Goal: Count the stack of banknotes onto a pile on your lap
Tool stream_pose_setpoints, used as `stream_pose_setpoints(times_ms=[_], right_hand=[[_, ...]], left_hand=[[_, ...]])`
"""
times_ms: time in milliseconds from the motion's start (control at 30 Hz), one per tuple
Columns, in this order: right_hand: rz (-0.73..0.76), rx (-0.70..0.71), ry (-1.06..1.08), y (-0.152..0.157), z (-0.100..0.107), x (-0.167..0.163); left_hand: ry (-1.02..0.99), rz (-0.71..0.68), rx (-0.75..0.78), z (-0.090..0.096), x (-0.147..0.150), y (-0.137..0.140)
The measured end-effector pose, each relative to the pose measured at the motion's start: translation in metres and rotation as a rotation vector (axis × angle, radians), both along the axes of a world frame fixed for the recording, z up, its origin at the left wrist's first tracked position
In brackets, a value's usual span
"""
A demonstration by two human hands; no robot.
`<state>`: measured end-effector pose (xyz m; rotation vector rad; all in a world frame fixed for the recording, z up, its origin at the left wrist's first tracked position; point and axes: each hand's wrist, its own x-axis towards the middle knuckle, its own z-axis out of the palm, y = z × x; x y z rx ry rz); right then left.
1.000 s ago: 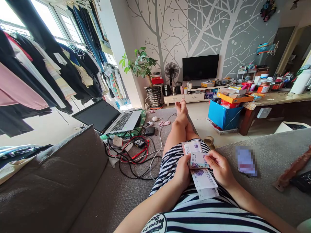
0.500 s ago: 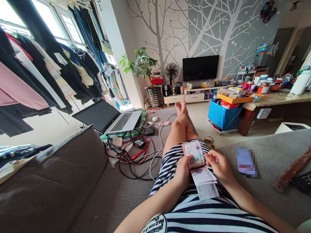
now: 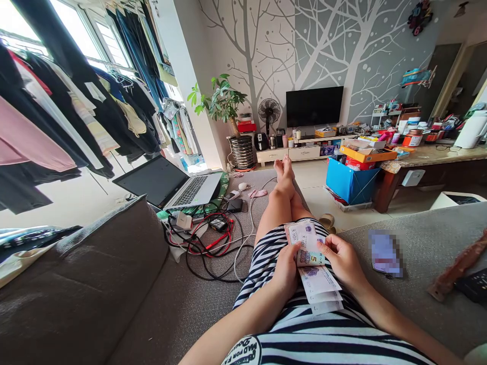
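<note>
A stack of banknotes marked with a 5 lies over my lap, on the striped clothing. My left hand is closed on the stack's left edge, thumb on top. With thumb and bent fingers, my right hand pinches the right edge of an upper note. Several loose notes fan down below the stack, between my wrists, overlapping one another. The fingers beneath the stack are hidden.
On the grey sofa, an open laptop and tangled cables lie to the left. A blurred phone rests on the right. Beyond stand a blue box and a cluttered table.
My right hand has shifted slightly left, and the upper note has slid and bent with it. The fanned lower notes lie differently, with another note over them. My left hand stays in place.
</note>
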<state>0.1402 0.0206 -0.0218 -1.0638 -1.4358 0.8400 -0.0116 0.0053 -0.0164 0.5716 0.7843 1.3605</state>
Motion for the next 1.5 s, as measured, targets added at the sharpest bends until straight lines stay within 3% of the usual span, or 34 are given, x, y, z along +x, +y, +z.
stream_pose_setpoints(times_ms=[333,800,933,1033,1167,1333,1500], right_hand=[[0.175,0.046,0.056,-0.011,0.005,0.000],[0.157,0.034,0.015,-0.017,0.015,-0.001],[0.289,0.066,-0.013,-0.018,0.020,0.006],[0.272,0.091,-0.158,-0.020,0.023,0.015],[-0.075,0.157,-0.555,-0.022,0.028,0.019],[-0.124,0.096,-0.994,-0.028,0.038,0.006],[-0.196,0.114,-1.173,-0.039,0.042,-0.013]], left_hand=[[-0.020,0.005,0.005,-0.002,0.002,0.003],[0.014,0.005,0.021,-0.006,0.001,0.003],[-0.008,-0.016,0.017,-0.004,0.000,0.001],[0.000,0.003,0.039,-0.002,0.000,-0.001],[0.060,-0.015,0.096,0.000,0.003,-0.004],[0.218,-0.024,0.221,0.005,0.008,-0.008],[0.347,-0.002,0.320,0.011,0.008,-0.010]])
